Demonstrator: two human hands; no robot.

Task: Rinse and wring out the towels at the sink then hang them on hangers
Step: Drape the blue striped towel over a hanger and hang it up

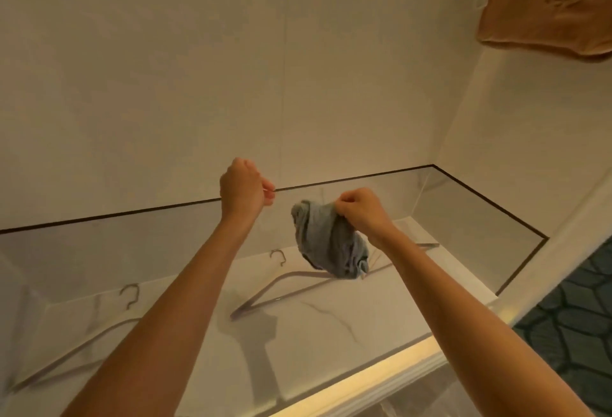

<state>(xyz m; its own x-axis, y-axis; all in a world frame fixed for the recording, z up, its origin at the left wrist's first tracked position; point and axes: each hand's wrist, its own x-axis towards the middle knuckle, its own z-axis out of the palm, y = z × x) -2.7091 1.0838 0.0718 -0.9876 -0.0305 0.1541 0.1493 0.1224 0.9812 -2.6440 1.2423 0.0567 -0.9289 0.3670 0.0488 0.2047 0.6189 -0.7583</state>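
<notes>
We are gripping the bunched grey-blue towel (pixel 331 244) in our right hand (pixel 361 211), while our left hand (pixel 245 189) is curling beside it, holding nothing we can see. Wringing looks finished to us. Next we are needing to spread the towel over the hanger (pixel 265 290) lying below both hands.

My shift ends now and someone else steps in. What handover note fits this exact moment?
Left hand: raised, fingers curled, nothing visible in it.
Right hand: raised, grips the bunched grey towel above the marble ledge.
Middle hanger and left hanger lie bare on the ledge.
Done: a tan towel already hangs at the top right.
Left: open out the grey towel, put it on a hanger, and hang it up.
</notes>
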